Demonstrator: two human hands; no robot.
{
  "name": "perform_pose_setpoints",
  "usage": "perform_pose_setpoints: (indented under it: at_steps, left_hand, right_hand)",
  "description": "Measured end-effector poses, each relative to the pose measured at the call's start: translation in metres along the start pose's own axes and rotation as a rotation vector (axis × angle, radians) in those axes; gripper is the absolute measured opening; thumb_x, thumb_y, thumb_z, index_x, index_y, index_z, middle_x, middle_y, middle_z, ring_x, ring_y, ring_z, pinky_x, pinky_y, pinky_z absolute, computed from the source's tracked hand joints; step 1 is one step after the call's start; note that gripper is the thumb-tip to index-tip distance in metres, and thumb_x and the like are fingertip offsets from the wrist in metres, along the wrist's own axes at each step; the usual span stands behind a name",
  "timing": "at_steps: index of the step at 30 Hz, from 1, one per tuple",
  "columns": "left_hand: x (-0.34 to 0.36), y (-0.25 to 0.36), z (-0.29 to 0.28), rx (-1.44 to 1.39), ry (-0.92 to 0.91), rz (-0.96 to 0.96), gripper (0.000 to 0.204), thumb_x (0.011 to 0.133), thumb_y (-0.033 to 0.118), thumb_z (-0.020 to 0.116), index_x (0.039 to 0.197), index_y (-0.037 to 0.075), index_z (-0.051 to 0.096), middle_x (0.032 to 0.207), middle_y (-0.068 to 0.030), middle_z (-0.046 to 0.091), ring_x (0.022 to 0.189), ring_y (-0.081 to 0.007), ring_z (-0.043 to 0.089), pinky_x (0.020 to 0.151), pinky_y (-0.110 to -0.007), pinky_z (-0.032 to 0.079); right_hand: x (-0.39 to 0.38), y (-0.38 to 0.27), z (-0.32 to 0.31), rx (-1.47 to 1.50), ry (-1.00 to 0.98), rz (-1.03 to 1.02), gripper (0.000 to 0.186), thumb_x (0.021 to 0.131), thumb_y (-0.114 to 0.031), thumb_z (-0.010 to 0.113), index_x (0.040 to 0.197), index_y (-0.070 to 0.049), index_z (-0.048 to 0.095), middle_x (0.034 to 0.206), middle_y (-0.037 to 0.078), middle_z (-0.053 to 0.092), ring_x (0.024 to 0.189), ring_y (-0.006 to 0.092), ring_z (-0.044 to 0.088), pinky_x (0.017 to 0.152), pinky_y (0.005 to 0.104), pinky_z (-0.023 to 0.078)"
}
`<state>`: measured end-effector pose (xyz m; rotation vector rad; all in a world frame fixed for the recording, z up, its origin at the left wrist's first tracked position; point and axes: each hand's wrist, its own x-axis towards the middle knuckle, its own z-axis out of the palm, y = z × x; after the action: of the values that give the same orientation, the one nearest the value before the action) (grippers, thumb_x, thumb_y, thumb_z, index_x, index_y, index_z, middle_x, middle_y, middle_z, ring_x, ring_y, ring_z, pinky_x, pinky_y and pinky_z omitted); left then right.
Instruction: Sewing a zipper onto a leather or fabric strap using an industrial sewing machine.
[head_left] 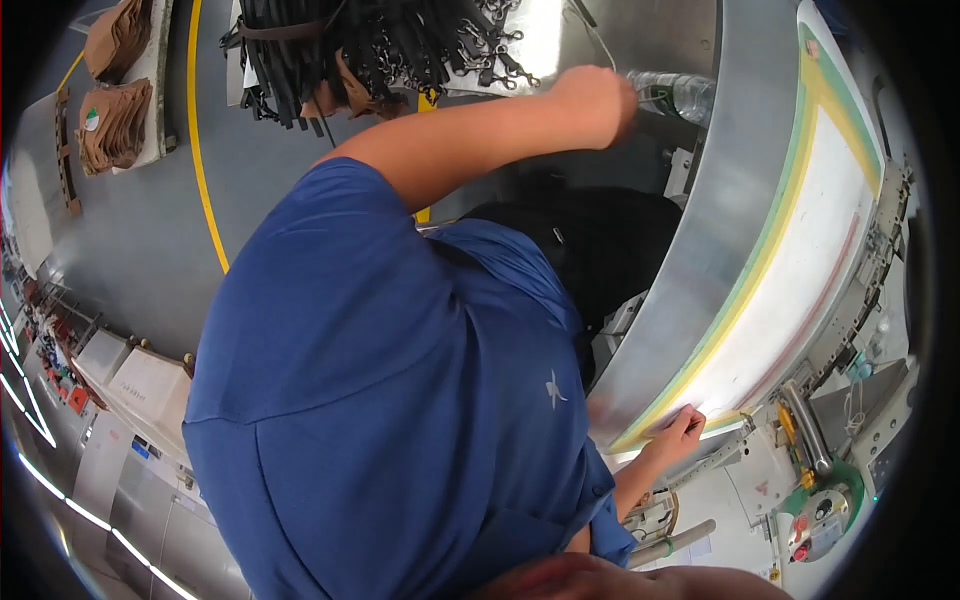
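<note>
Blue shirt (400,400) over curved metal table (700,250)

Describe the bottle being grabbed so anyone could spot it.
Follow the curved metal wall of the white-topped table to the picture's top. There the left hand grips a clear plastic bottle lying sideways, the only see-through thing near the black straps.

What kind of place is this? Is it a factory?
Probably a factory or workshop. There is a big curved metal machine with a white belt, a yellow line painted on the grey floor, and bundles of black straps on a worktable.
</note>
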<state>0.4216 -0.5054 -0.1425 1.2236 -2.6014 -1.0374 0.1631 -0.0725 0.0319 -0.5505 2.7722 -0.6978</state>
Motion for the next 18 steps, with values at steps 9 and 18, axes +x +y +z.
perform_pose_setpoints:
  at_steps: [9,18]
  left_hand:
    - [0.131,-0.032,-0.108,-1.045,0.322,0.031,0.030,0.096,0.026,0.062,0.083,0.000,0.069,0.083,-0.0153,0.072,0.073,-0.0293,0.067,0.067,-0.042,0.052]
    - [0.292,-0.071,0.029,-0.253,0.627,0.484,0.036,0.091,0.030,0.070,0.069,0.002,0.067,0.059,-0.0111,0.064,0.055,-0.0335,0.063,0.058,-0.046,0.050]
  right_hand:
    - [-0.003,0.003,0.010,-0.039,0.088,-0.092,0.024,0.102,-0.022,0.063,0.089,-0.002,0.056,0.084,0.001,0.052,0.080,0.0139,0.045,0.073,0.0294,0.040]
    - [-0.005,0.002,0.012,0.001,0.098,-0.096,0.023,0.101,-0.017,0.063,0.087,-0.004,0.051,0.082,0.000,0.047,0.079,0.0138,0.041,0.073,0.0293,0.038]
